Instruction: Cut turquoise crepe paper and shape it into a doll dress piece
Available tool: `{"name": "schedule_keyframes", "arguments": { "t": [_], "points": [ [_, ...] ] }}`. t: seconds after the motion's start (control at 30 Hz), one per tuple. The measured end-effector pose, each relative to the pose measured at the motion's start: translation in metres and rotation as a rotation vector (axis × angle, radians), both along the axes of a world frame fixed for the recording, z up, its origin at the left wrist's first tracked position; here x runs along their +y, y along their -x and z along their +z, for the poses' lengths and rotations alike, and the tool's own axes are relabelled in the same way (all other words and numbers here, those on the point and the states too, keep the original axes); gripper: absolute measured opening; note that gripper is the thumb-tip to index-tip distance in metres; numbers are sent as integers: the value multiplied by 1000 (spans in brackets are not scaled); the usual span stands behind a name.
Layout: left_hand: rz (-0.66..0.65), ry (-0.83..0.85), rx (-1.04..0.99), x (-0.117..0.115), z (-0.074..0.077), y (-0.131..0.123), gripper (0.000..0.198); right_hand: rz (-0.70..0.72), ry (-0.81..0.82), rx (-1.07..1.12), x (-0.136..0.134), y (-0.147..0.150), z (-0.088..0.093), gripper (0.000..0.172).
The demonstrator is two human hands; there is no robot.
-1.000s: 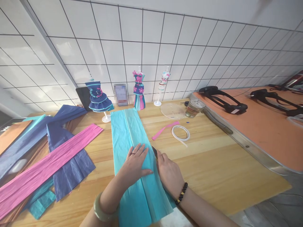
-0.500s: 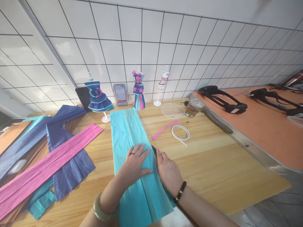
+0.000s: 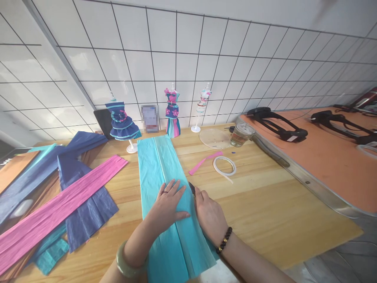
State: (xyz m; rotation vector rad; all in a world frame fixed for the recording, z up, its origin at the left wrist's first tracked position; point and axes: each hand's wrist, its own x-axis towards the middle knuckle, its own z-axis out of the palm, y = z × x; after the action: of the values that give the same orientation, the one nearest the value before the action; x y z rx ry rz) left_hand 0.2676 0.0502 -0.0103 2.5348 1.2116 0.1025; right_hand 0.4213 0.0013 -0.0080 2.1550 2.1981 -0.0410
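Observation:
A long folded sheet of turquoise crepe paper [image 3: 153, 157] lies lengthwise on the wooden table in front of me. My left hand [image 3: 169, 200] rests flat on it, fingers spread, a ring on one finger. At the sheet's right edge, my right hand [image 3: 209, 212] is closed around a knife [image 3: 191, 188]. Only its dark, pointed tip shows beyond my fingers, beside the paper's edge; the rest is mostly hidden by the hand. The paper's near right corner spreads in loose layers under my right wrist.
Pink [image 3: 70, 196] and blue crepe strips [image 3: 88, 212] pile up at left. Small dressed mannequins [image 3: 172, 112] stand along the tiled wall. A tape roll [image 3: 224, 166], a pink strip [image 3: 203, 163], a clear lid [image 3: 214, 138] and a cup [image 3: 242, 135] lie to the right.

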Motion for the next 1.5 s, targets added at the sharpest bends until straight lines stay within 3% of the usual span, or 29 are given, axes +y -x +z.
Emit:
{"name": "schedule_keyframes", "arguments": {
  "t": [1.5],
  "points": [
    [5,-23,29,-7,9,-5,76,3,-13,0,14,8,2,43]
  ]
}}
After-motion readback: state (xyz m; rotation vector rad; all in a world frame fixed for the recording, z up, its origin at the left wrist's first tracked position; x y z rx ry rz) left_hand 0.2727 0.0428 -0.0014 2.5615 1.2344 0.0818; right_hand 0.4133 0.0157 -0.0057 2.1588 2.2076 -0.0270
